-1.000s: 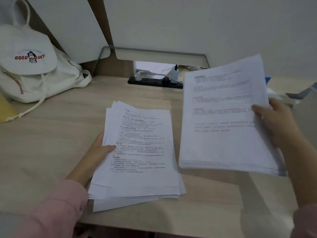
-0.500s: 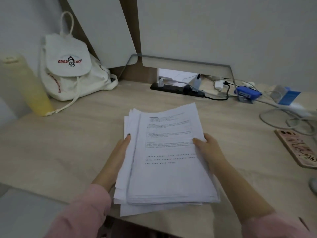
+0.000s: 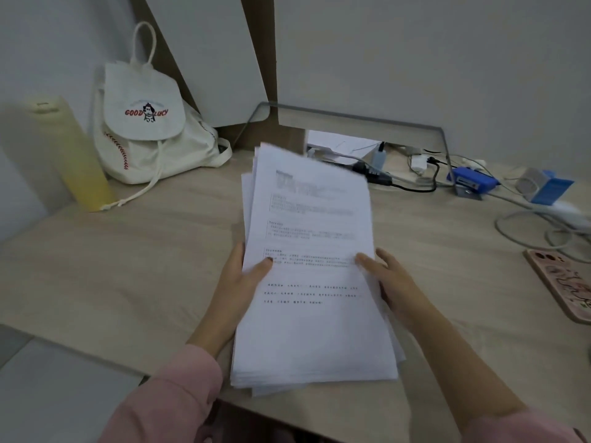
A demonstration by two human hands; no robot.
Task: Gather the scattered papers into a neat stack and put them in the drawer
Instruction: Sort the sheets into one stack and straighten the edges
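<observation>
A thick stack of printed white papers [image 3: 315,282] is lifted and tilted above the wooden desk [image 3: 128,266], its far end raised toward the wall. My left hand [image 3: 238,286] grips the stack's left edge, thumb on top. My right hand [image 3: 391,282] holds the right edge, thumb on the top sheet. Some lower sheets stick out unevenly at the left and bottom edges. No drawer is in view.
A white drawstring backpack [image 3: 150,129] and a yellow bottle [image 3: 75,155] stand at the back left. A power strip [image 3: 374,174], cables, a blue box [image 3: 473,182] and a blue-white carton [image 3: 547,187] crowd the back right. A pink phone [image 3: 566,282] lies at the right edge.
My right hand brought its bundle onto the pile under my left hand. Both hands then lifted the merged stack and tipped its far end up. The view shifted right.
</observation>
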